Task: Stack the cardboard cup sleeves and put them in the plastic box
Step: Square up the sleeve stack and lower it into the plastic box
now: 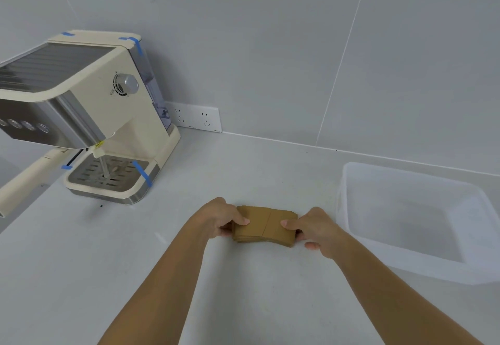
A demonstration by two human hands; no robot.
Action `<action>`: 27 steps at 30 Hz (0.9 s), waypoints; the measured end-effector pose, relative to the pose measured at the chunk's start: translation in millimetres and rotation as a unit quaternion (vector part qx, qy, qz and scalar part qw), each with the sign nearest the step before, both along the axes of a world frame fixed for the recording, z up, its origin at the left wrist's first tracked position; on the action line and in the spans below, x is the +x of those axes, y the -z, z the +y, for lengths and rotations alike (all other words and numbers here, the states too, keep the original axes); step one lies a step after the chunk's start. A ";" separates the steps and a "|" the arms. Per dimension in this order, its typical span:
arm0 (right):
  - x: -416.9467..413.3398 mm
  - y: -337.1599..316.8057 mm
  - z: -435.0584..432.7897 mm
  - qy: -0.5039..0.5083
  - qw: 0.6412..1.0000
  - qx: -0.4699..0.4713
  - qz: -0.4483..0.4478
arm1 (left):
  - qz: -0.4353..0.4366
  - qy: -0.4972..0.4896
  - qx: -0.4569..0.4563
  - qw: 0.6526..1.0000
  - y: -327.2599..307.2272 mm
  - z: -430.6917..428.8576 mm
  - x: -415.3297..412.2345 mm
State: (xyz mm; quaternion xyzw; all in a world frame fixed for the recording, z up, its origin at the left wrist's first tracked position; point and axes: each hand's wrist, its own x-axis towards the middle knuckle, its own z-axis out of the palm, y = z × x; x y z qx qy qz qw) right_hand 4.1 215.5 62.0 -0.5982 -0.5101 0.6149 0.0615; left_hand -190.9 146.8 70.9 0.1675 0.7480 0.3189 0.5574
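A flat stack of brown cardboard cup sleeves (pixel 266 225) lies at the middle of the white counter. My left hand (pixel 220 217) grips its left end, thumb on top and fingers under the edge. My right hand (pixel 315 228) grips the right end the same way. The sleeves sit roughly lined up, their lower edges slightly fanned. To the right stands the translucent plastic box (pixel 349 209), open on top, with nothing visible inside it.
A cream espresso machine (pixel 92 117) with blue tape strips stands at the back left, its drip tray facing the counter. A white socket strip (pixel 197 117) runs along the wall base. The grey tiled wall closes the far side.
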 end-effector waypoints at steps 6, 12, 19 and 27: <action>9.3 -1.2 0.3 -0.047 0.997 -0.002 0.054 | 0.031 0.049 0.009 0.998 12.7 -4.8 3.8; 13.6 2.0 -11.2 -0.083 0.991 0.063 0.085 | -0.042 0.035 0.087 0.995 21.5 -30.4 17.5; 14.2 21.3 -34.5 -0.008 0.973 0.131 0.192 | -0.014 -0.002 0.246 0.969 41.2 -59.3 39.5; 14.5 35.5 -63.7 0.024 0.958 0.136 0.252 | 0.002 -0.265 0.290 0.920 38.8 -50.8 79.9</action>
